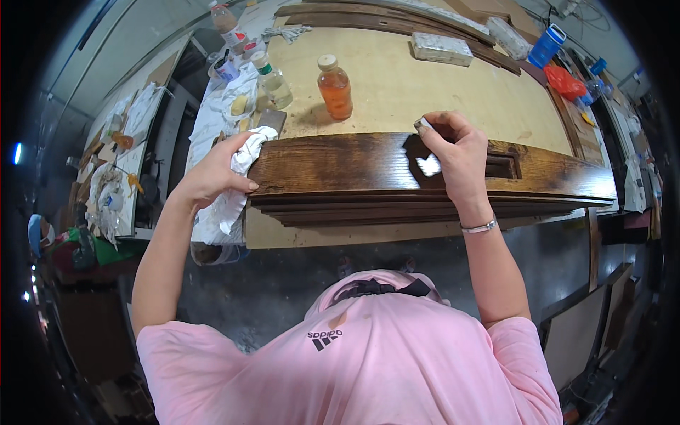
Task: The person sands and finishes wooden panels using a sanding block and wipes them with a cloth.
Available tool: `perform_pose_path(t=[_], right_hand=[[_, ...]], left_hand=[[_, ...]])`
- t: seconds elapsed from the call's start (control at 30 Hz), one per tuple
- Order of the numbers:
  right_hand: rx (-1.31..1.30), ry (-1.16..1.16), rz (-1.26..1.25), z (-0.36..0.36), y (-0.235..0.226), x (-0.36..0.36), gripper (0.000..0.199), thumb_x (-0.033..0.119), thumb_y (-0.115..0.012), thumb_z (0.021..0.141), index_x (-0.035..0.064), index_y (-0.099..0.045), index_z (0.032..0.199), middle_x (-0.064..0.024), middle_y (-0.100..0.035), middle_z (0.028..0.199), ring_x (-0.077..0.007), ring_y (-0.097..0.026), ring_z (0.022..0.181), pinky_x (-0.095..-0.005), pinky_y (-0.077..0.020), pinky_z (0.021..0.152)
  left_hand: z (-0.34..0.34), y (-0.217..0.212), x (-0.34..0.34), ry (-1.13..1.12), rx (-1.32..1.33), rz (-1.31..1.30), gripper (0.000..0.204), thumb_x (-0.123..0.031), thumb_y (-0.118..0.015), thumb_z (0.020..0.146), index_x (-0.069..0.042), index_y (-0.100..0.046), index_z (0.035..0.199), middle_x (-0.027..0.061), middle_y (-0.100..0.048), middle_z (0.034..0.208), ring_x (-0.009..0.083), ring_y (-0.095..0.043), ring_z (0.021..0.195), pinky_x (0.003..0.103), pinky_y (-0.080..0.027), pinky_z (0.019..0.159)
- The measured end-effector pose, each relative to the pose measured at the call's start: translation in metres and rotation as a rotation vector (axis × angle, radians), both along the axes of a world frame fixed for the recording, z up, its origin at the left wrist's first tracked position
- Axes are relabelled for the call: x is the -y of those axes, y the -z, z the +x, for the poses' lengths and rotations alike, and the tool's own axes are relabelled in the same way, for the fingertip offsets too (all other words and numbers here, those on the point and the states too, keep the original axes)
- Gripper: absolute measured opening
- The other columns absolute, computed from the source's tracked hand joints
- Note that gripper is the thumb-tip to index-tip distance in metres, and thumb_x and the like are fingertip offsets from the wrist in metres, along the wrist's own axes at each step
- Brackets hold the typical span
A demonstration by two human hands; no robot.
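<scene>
A dark brown stained wooden board (354,166) lies across the front of a pale workbench (425,85), on top of a stack of similar boards. My left hand (216,173) presses a crumpled white cloth (244,159) against the board's left end. My right hand (457,145) is over the board's middle, fingers pinched on a small pale grey piece (423,125). A glossy wet patch (427,164) shines on the board just under that hand. A rectangular slot (501,166) is cut into the board to the right of my hand.
An orange drink bottle (335,88) and a clear bottle (273,79) stand behind the board. A grey block (442,48) and more dark boards lie at the bench's far edge. A blue bottle (547,44) and red bag (564,81) sit at the right. Cluttered cloth-covered shelf on the left.
</scene>
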State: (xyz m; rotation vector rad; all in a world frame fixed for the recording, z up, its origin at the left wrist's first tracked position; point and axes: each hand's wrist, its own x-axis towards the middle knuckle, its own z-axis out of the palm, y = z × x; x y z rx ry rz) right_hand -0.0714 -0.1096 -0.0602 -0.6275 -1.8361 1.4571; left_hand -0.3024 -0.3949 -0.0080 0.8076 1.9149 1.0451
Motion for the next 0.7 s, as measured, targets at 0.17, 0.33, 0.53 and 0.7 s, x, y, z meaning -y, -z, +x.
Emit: perform_pose_path(t=[0.17,0.33,0.53,0.7], right_hand=[[-0.01,-0.006,0.004,0.0001,-0.0001,0.0008,0.02,0.01,-0.075,0.081,-0.0037,-0.071,0.094,-0.0069,-0.07,0.087,-0.0108,-0.066,0.077,-0.0254,-0.0516,0.07],[-0.014,0.005,0.007,0.0002,0.0003,0.0006,0.02,0.01,-0.074,0.081,-0.0038,-0.071,0.094,-0.0065,-0.07,0.086,-0.0109,-0.066,0.077,-0.0254,-0.0516,0.07],[-0.008,0.001,-0.015,0.0007,-0.0001,0.0013,0.019,0.01,-0.074,0.081,-0.0042,-0.072,0.093,-0.0067,-0.069,0.086,-0.0115,-0.066,0.077,-0.0256,-0.0515,0.071],[-0.029,0.002,0.008,-0.0005,-0.0014,0.0015,0.019,0.01,-0.074,0.08,-0.0043,-0.072,0.093,-0.0071,-0.069,0.086,-0.0117,-0.066,0.077,-0.0258,-0.0515,0.071]], left_hand=[[0.0016,0.0019,0.0004,-0.01,0.007,0.043,0.084,0.013,-0.07,0.062,0.001,-0.045,0.141,0.0069,-0.055,0.129,0.0175,-0.053,0.115,0.03,-0.048,0.095],[-0.0003,-0.0006,0.0015,0.056,-0.079,0.059,0.085,0.01,-0.072,0.062,0.001,-0.045,0.142,0.0072,-0.054,0.129,0.0187,-0.051,0.118,0.03,-0.044,0.1],[-0.0013,0.0026,0.0028,0.022,-0.05,0.001,0.086,0.009,-0.072,0.061,0.0,-0.045,0.142,0.0076,-0.052,0.132,0.0182,-0.049,0.12,0.03,-0.04,0.104],[-0.0047,0.0036,0.0057,0.032,0.005,0.075,0.082,0.007,-0.074,0.061,0.001,-0.048,0.139,0.0084,-0.054,0.13,0.0186,-0.051,0.118,0.03,-0.04,0.104]])
